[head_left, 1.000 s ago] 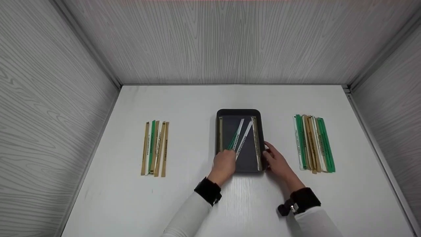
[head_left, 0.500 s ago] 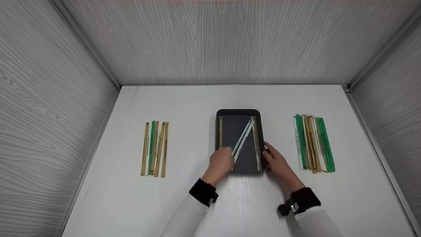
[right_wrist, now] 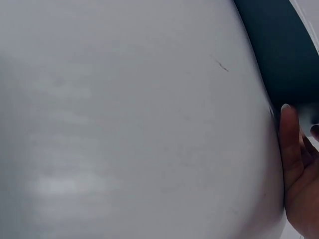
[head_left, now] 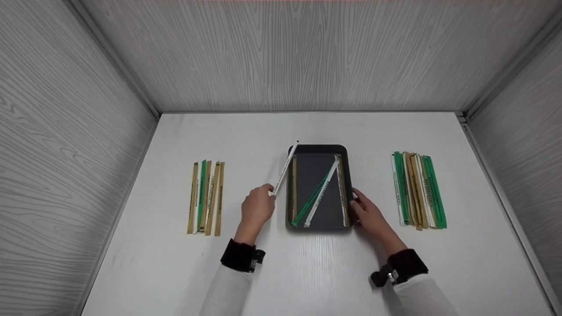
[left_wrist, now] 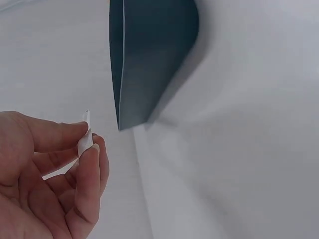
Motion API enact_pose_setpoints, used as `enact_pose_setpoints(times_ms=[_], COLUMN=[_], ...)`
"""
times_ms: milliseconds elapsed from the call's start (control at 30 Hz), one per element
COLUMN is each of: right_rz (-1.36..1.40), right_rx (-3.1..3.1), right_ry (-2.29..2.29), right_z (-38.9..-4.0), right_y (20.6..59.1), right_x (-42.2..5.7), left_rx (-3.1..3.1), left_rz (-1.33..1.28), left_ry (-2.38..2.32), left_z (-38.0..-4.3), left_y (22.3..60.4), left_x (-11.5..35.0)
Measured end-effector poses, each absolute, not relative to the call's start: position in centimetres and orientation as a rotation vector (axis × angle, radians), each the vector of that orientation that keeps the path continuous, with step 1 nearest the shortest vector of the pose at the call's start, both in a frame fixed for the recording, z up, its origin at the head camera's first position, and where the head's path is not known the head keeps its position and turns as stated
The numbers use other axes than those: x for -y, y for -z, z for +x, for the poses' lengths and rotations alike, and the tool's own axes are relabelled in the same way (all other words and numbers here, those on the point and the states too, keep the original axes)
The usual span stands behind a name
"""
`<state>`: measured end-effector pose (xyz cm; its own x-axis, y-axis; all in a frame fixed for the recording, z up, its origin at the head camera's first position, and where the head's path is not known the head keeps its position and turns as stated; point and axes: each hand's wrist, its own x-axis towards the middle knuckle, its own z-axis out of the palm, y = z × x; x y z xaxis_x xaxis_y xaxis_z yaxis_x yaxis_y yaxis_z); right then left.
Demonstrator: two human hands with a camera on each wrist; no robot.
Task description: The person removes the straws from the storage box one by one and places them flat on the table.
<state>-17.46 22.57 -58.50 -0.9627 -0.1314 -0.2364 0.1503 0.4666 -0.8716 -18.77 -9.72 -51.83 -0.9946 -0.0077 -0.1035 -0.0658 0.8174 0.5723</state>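
Note:
My left hand [head_left: 258, 206] pinches the lower end of a slim white paper-wrapped stick [head_left: 286, 167] with dark print. The stick slants up over the left rim of a dark tray [head_left: 325, 221]; in the left wrist view its white end [left_wrist: 85, 142] sits between thumb and fingers. Inside the tray, a green wrapped stick [head_left: 314, 199] and a white one [head_left: 322, 193] lie slanted, meeting at the top right. Tan wrapped sticks [head_left: 294, 188] line both long sides. My right hand [head_left: 373, 218] touches the tray's right side near the lower corner, its thumb [right_wrist: 290, 144] straight against the wall.
To the left lies a row of tan, white and green wrapped sticks [head_left: 218, 199]. A fuller, overlapping group [head_left: 417, 191] lies on the right. Wood-grain panels [head_left: 281, 57] close off the white table [head_left: 259, 136] at the back and sides.
My left hand has moved left out of the tray, lifting one white wrapped stick. The green and other white sticks stay in the tray. My right hand keeps its place.

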Motion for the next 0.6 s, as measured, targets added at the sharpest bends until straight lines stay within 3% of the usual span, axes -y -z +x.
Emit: enact_pose_setpoints(times_ms=[600], right_rz=[0.007], right_rx=[-2.423], right_ry=[1.531], right_z=[-17.3], right_y=[58.5], right_x=[-22.6], left_rx=[-2.801], left_rz=[-0.587], left_ry=[-1.036], left_z=[-18.1], left_y=[53.5], left_x=[22.2])
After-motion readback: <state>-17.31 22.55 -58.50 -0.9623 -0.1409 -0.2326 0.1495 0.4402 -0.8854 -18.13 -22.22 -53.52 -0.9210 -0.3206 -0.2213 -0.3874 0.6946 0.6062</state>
